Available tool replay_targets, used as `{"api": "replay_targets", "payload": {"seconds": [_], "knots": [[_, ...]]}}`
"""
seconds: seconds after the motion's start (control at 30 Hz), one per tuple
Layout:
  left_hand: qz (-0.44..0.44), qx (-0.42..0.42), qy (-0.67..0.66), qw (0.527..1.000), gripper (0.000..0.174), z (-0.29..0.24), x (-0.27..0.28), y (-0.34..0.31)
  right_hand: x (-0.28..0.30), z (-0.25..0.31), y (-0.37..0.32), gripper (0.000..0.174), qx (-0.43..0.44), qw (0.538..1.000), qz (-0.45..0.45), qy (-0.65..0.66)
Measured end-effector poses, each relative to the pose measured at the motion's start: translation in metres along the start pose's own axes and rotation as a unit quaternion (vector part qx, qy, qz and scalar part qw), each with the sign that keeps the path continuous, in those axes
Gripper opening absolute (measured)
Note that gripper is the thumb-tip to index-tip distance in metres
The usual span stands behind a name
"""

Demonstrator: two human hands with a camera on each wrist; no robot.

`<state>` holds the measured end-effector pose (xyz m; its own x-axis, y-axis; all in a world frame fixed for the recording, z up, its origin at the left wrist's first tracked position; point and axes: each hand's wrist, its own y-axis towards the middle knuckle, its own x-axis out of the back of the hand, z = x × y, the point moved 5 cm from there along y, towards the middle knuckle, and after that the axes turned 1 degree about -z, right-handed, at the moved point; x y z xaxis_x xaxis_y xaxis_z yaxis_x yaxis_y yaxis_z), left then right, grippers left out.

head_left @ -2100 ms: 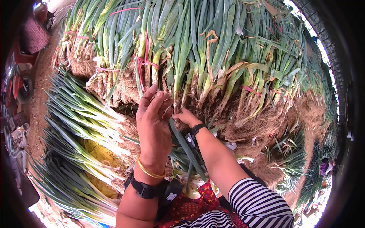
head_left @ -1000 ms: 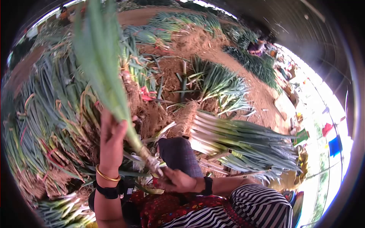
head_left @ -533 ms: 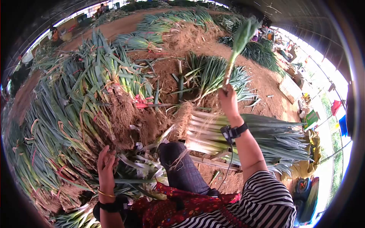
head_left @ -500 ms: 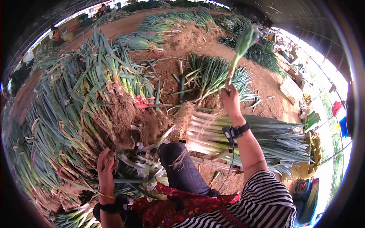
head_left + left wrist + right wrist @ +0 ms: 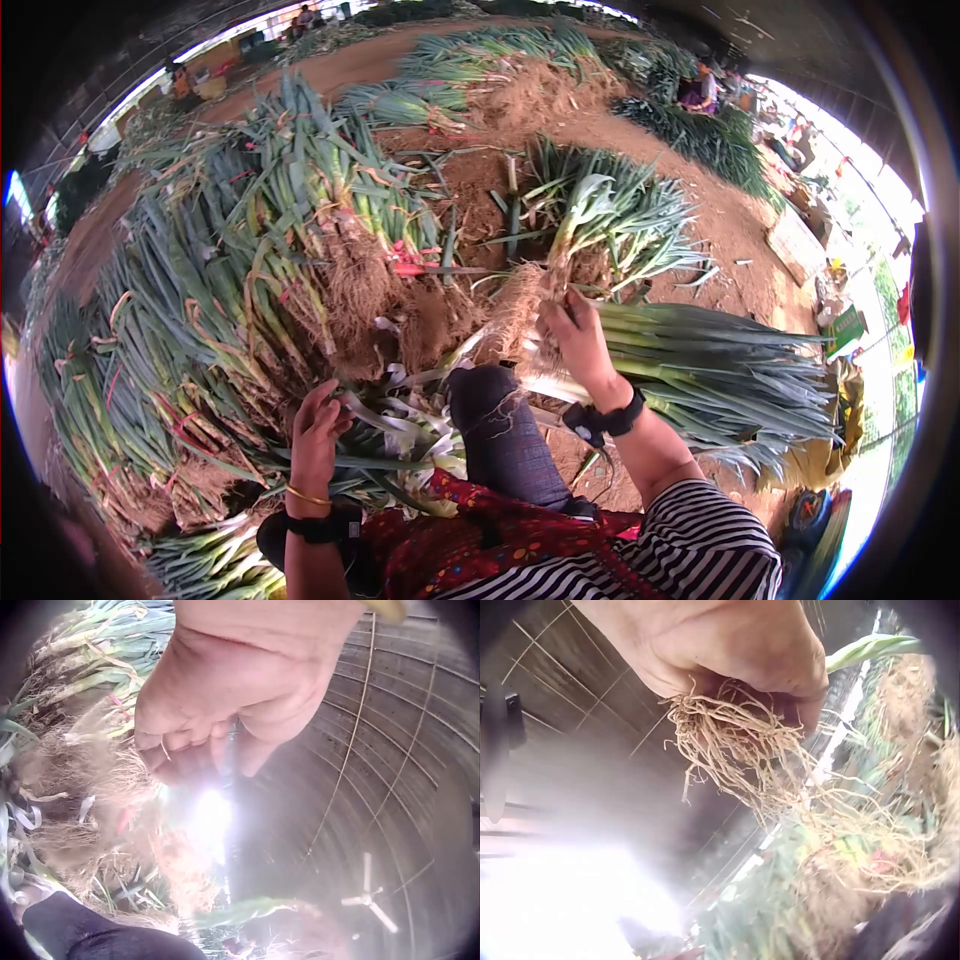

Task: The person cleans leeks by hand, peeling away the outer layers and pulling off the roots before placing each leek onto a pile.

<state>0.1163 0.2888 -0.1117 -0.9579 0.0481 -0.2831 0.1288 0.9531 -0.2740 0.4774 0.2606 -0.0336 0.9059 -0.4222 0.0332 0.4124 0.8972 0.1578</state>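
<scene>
My right hand (image 5: 578,345) grips a green onion (image 5: 566,243) close to its root end. The stalk points up and away, with its leaves overlapping the bunch behind. In the right wrist view, stringy tan roots (image 5: 739,742) hang below the curled fingers, and a green leaf (image 5: 874,649) sticks out past the hand. My left hand (image 5: 316,435) hovers beside the big pile of green onions (image 5: 190,290), fingers loosely bent and nothing held. From the left wrist, that hand (image 5: 240,682) shows the thumb near the bent fingers.
A row of trimmed green onions (image 5: 700,355) lies to the right, roots toward the middle. A small bunch (image 5: 650,220) sits beyond it on the bare soil (image 5: 740,270). My knee (image 5: 500,430) rises between the hands, beside loose peeled leaves (image 5: 400,425). Tied bundles stand at left.
The right hand took a green onion from the pile, and both hands handled it. The left hand let go; the right swung it out rightward, then drew it back lower.
</scene>
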Motion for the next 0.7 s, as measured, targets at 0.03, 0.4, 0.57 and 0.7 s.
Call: {"api": "replay_targets", "payload": {"seconds": [0.03, 0.4, 0.57, 0.7], "knots": [[0.011, -0.001, -0.013, 1.0, 0.034, -0.001, -0.002, -0.002, -0.014, 0.002, -0.01, 0.025, -0.025, 0.998, 0.036, 0.041], [-0.001, -0.112, -0.01, 0.994, 0.049, -0.06, 0.019, -0.021, -0.14, 0.02, -0.128, 0.054, 0.12, 0.878, 0.433, -0.167], [-0.072, -0.208, -0.113, 0.969, 0.053, -0.111, 0.045, -0.042, -0.175, -0.008, -0.158, 0.056, 0.241, 0.78, 0.555, -0.16], [-0.161, -0.23, -0.157, 0.947, 0.041, -0.098, 0.086, -0.059, -0.205, -0.048, -0.15, 0.05, 0.276, 0.695, 0.578, -0.326]]}}
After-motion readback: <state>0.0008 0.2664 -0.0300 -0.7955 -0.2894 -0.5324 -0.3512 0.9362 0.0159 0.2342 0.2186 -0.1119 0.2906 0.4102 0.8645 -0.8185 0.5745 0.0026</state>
